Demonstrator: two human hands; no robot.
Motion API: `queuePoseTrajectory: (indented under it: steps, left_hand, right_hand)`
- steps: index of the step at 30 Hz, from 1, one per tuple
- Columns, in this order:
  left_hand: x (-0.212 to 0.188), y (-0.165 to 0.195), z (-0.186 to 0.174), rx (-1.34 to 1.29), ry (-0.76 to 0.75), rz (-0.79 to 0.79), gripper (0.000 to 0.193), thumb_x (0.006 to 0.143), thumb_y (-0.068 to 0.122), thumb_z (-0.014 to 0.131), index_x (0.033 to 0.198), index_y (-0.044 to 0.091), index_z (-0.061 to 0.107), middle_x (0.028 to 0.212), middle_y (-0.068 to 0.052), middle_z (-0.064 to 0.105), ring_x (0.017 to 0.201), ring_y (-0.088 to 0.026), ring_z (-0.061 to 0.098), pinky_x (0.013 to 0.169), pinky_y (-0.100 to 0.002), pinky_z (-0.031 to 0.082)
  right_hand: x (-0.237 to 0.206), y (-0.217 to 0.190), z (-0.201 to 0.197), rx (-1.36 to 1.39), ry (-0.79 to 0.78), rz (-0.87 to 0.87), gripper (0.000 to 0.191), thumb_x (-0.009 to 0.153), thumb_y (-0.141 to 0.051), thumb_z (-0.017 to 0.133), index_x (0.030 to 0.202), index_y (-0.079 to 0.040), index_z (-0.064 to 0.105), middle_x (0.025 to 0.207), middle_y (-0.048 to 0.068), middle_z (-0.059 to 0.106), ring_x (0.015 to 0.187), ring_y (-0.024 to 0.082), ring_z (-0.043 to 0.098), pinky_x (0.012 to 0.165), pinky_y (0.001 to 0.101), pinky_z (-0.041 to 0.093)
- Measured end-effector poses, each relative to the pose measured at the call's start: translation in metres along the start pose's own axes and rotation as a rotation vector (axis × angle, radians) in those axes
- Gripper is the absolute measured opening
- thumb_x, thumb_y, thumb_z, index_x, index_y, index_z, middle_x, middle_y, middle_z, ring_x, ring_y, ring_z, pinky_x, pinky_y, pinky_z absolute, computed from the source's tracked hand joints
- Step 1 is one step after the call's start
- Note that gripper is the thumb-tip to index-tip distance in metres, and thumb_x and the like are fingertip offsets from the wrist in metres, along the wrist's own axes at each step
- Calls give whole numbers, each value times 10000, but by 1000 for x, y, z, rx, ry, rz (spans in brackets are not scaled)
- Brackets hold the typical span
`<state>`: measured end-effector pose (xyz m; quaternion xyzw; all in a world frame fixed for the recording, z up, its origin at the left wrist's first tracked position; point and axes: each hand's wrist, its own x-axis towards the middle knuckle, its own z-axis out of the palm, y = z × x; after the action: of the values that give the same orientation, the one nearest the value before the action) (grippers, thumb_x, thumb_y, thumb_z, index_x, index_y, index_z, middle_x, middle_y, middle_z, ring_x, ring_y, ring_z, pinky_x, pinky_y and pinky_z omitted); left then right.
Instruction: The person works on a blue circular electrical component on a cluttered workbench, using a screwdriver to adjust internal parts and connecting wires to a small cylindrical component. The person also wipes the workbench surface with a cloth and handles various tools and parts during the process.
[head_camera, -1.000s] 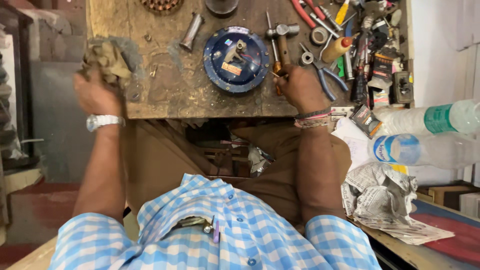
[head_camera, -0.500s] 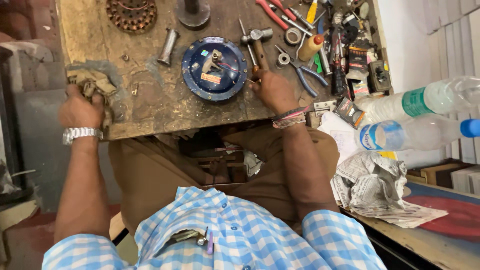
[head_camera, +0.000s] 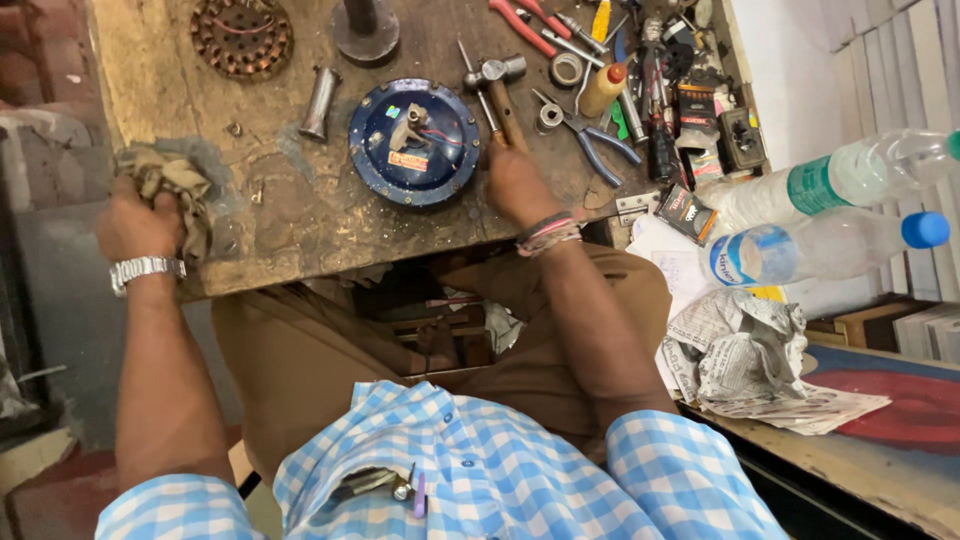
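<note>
At surface (head_camera: 300, 215) edge: left hand (head_camera: 135, 225) clutching rag (head_camera: 170, 185), right hand (head_camera: 520, 185) closing fingers around hammer (head_camera: 497, 85) handle; blue round cover (head_camera: 414, 141) between, apparently not yet worked on.

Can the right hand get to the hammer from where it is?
Probably yes. The right hand rests on the bench right at the wooden handle of the hammer, and nothing lies between them.
</note>
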<state>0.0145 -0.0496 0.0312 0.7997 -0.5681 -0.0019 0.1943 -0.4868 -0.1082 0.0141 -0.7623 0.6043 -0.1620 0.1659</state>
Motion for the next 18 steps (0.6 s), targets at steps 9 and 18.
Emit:
queuePoseTrajectory:
  steps: [9, 18]
  left_hand:
    - [-24, -3, 15, 50, 269, 16, 198, 899, 162, 706, 1015, 6, 668, 895, -230, 707, 726, -436, 660, 645, -548, 485]
    - [-39, -17, 25, -53, 192, -97, 574, 956, 281, 809, 1361, -19, 535, 1162, -241, 689, 1015, -419, 682, 874, -525, 527]
  right_hand:
    - [-5, -8, 24, -126, -70, -33, 218, 873, 14, 533, 1059, 39, 644, 1011, 344, 650, 840, 466, 693, 750, 534, 560]
    - [-14, -40, 11, -150, -48, -29, 170, 888, -21, 533, 946, 25, 686, 1020, 313, 656, 879, 454, 696, 760, 531, 566]
